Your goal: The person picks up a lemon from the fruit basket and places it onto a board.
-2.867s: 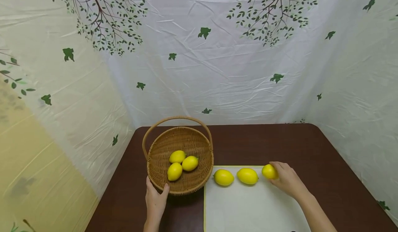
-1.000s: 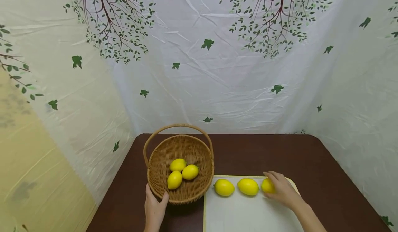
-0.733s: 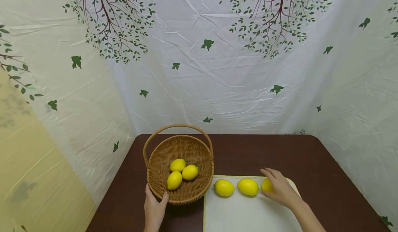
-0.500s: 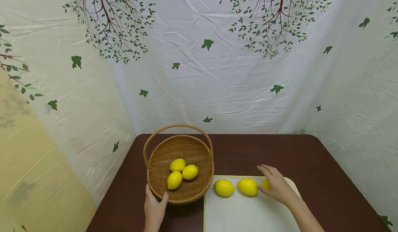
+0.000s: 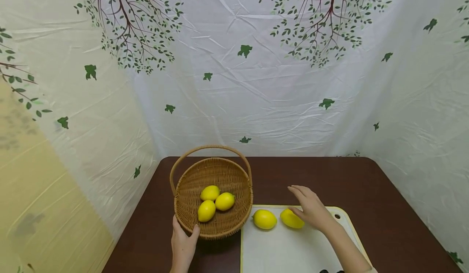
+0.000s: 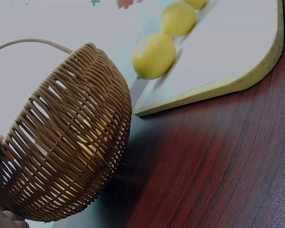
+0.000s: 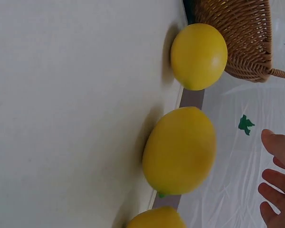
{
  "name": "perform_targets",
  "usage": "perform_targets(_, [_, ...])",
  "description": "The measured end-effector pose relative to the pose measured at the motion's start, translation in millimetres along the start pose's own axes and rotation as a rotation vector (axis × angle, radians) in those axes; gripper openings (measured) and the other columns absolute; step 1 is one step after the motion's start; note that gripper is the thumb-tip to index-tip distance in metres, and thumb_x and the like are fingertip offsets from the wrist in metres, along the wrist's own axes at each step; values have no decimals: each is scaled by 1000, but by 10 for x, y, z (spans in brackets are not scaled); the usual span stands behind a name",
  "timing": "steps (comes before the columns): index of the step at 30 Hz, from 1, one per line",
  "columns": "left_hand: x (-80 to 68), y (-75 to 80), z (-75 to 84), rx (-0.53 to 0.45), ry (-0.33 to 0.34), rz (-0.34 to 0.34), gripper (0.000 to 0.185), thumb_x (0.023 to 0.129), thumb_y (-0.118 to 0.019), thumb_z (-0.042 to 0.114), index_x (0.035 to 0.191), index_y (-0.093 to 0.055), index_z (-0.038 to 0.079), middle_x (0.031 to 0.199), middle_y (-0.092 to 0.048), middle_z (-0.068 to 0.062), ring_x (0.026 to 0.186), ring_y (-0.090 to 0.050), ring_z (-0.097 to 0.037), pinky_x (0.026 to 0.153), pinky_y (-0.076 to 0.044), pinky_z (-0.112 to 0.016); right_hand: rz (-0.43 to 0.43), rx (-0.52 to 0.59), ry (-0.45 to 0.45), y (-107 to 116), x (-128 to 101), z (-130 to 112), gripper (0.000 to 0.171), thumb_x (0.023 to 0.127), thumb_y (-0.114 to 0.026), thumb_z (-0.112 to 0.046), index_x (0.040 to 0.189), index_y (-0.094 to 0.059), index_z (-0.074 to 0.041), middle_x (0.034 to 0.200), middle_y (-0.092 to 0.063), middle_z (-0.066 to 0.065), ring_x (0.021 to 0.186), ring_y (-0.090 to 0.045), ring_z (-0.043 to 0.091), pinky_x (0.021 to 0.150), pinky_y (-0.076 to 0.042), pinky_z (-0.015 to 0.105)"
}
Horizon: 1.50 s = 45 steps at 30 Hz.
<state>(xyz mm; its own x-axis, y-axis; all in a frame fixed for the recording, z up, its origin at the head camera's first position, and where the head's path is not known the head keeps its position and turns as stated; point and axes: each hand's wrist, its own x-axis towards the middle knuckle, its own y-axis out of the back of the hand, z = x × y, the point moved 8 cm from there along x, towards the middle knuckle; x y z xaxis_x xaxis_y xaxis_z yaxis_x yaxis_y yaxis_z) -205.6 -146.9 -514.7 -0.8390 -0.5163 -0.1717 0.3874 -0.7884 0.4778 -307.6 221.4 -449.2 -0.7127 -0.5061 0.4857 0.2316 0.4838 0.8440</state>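
While the left hand (image 5: 183,244) grips the basket (image 5: 234,176) by its rim in the head view, the right hand (image 5: 313,210), empty, hangs above the board (image 5: 278,250). Three lemons (image 5: 210,193) lie in the basket and two show on the board; they are probably light, firm and slippery, easiest to grasp round the middle. The left wrist view adds a third lemon (image 6: 196,4) on the board, hidden from the head. The right wrist view shows fingers (image 7: 277,181) standing clear of the lemons.
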Motion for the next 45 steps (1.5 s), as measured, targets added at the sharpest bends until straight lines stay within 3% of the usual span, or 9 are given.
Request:
perform_targets(8, [2, 4, 7, 10, 3, 5, 91, 80, -57, 31, 141, 3, -1, 141, -16, -30, 123, -26, -45, 91, -30, -57, -7, 13, 63, -7, 208, -259, 60, 72, -72, -23, 124, -49, -4, 122, -51, 12, 112, -46, 28, 90, -39, 48])
perform_targets(17, [-23, -13, -19, 18, 3, -6, 93, 80, -56, 35, 141, 3, -2, 140, -15, -31, 123, -24, -46, 91, -30, -58, 75, 39, 237, -52, 426, -690, 51, 70, -73, -18, 115, -56, -2, 114, -55, 11, 106, -50, 26, 86, -42, 43])
perform_targets(20, [-39, -12, -23, 16, -5, -4, 93, 80, -57, 34, 141, 3, -2, 141, -15, -31, 123, -25, -46, 91, -30, -57, 63, 47, 267, -129, 490, -828, 49, 70, -73, -18, 113, -57, -2, 112, -56, 10, 104, -50, 24, 85, -43, 41])
perform_targets(30, [-69, -46, 9, -2, -22, 5, 92, 80, -57, 32, 141, 4, 0, 141, -16, -29, 121, -31, -43, 87, -36, -54, -152, -1, 301, -499, 712, -1144, 52, 74, -70, -26, 118, -53, -6, 119, -52, 9, 113, -46, 24, 95, -38, 38])
perform_targets(36, [-71, -63, -15, -16, -12, 13, 91, 80, -57, 31, 141, 3, 0, 142, -14, -28, 122, -28, -43, 88, -34, -55, -230, -45, 327, -675, 766, -1223, 55, 73, -71, -27, 118, -52, -4, 119, -52, 12, 113, -47, 26, 95, -38, 38])
perform_targets(45, [-92, -67, -19, -27, -35, 27, 94, 80, -59, 31, 142, 5, 2, 143, -14, -27, 124, -27, -43, 90, -33, -55, -420, -54, 225, -956, 805, -1304, 60, 76, -69, -26, 126, -45, -4, 125, -46, 13, 117, -42, 26, 95, -38, 38])
